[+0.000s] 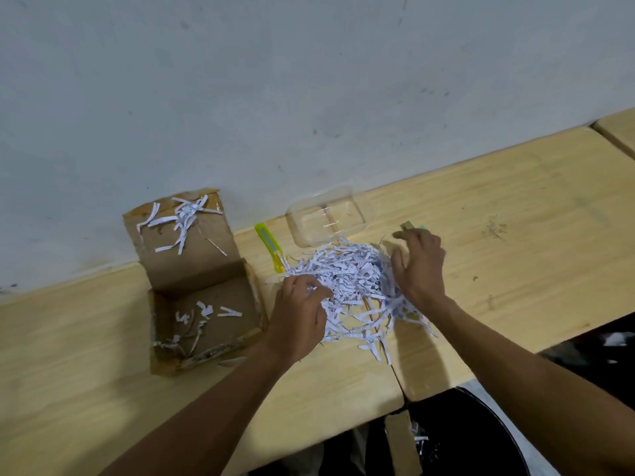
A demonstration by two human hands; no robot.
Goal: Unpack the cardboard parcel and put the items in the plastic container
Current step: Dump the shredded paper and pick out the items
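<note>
An open cardboard parcel sits at the left of the wooden table, its lid flap leaning on the wall, with a few white paper shreds inside. To its right lies a heap of shredded white paper. My left hand rests on the heap's left edge, fingers curled into the shreds. My right hand hovers at the heap's right side with fingers spread. Behind the heap, by the wall, stands a clear plastic container with nothing visible in it. Any items in the heap are hidden.
A yellow-green utility knife lies between the parcel and the container. A small brown piece with a green tip pokes out behind my right hand. A black bin holding cardboard scraps stands below the table's front edge.
</note>
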